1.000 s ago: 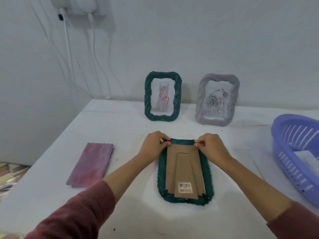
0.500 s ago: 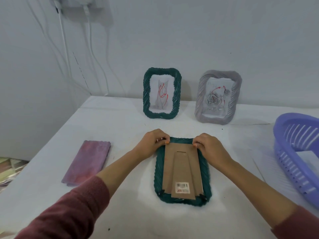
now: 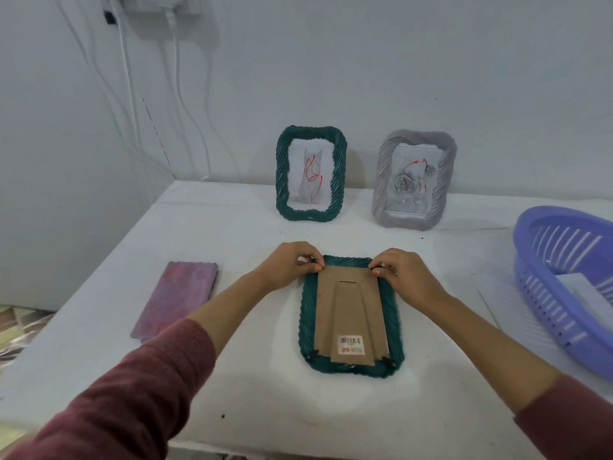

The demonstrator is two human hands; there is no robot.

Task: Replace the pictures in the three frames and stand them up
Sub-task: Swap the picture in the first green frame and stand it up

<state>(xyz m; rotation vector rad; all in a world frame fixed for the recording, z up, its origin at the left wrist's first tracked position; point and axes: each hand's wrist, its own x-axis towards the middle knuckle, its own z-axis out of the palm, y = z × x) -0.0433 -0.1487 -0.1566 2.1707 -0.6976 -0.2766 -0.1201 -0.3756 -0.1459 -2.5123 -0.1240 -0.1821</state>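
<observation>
A dark green frame (image 3: 394, 313) lies face down on the white table, its brown cardboard back (image 3: 350, 313) with a barcode sticker facing up. My left hand (image 3: 288, 263) pinches at the back's top left corner. At the top right corner my right hand (image 3: 403, 277) pinches too, fingers curled over a small black clip. Two black clips show at the bottom corners. Against the wall stand a second green frame (image 3: 282, 174) with a red-lined picture and a grey frame (image 3: 381, 180) with a rose picture.
A folded pink-purple cloth (image 3: 175, 300) lies to the left on the table (image 3: 232, 376). A lilac plastic basket (image 3: 544, 293) holding white paper sits at the right edge. White cables (image 3: 179, 94) hang down the wall at the back left.
Both hands stay at the frame's top corners, with only slight finger movement. The camera view has shifted a little.
</observation>
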